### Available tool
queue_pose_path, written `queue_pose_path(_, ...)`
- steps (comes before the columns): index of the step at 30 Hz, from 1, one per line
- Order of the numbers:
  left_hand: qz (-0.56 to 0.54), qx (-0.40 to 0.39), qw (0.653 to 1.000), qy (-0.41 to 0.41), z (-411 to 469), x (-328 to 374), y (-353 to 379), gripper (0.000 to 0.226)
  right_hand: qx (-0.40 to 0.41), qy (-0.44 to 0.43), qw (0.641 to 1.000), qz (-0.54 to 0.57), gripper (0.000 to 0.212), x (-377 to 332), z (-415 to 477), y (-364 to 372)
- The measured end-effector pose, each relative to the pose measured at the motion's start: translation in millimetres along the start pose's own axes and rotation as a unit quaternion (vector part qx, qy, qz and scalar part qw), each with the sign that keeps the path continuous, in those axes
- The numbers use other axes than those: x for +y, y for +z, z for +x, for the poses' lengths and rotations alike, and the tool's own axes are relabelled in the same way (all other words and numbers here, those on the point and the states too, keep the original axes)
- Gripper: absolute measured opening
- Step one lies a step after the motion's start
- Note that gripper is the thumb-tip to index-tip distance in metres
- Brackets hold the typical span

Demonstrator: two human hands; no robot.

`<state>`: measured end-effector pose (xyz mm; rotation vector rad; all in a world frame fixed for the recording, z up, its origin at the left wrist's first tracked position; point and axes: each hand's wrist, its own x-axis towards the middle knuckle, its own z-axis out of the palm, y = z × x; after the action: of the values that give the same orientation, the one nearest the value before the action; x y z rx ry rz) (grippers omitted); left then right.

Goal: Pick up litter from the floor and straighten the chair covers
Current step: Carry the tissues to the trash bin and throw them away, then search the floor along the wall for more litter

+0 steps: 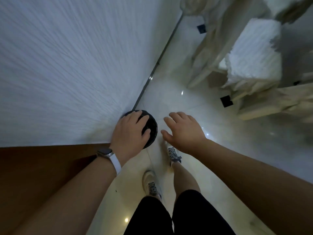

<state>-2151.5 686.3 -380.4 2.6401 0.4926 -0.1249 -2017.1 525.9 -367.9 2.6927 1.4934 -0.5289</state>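
Closest, the left hand (132, 131) has its grip curled over the rim of a black bin (153, 132); the right hand (183, 131) is spread, holding nothing. Beyond the bin, dark scraps (226, 101) on the floor (169, 99) and rumpled chair covers (254, 56) seem unattended.

You wear a slim watch (104, 152) on a white band at your left wrist, black shorts (152, 216), and pale sneakers (149, 184) with dark laces. Your forearms are bare.

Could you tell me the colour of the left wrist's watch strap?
The watch strap is white, head view.
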Motion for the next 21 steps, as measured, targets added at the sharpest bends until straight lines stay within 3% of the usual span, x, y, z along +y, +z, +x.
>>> queue_pose_path(11,0.027,0.019,0.991,0.132,-55.4,135.3,-93.9,0.055,0.105,0.112,0.988,0.003,0.052,-0.7,-168.3,-112.2)
queue_pose_path(21,0.045,0.029,0.949,0.310,-90.3,285.0,-87.7,0.052,0.168,0.264,0.950,-0.004,0.058,36.1,-348.2,-138.8)
